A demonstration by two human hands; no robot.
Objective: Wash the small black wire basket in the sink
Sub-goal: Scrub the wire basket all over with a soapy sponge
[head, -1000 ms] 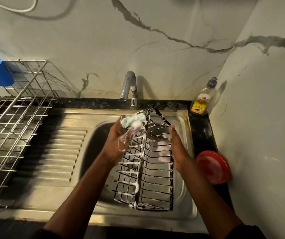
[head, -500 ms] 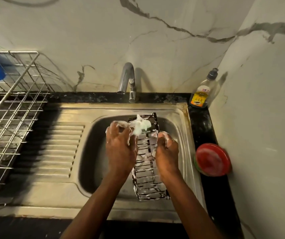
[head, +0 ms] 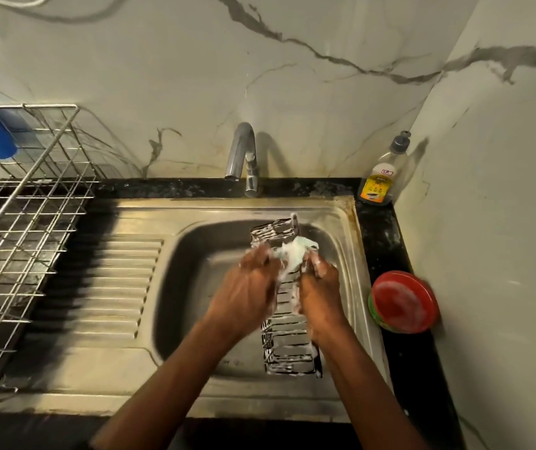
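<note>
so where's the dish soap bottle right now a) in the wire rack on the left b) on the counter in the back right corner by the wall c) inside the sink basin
b: the dish soap bottle stands on the dark counter in the back right corner, outside the sink.
</note>
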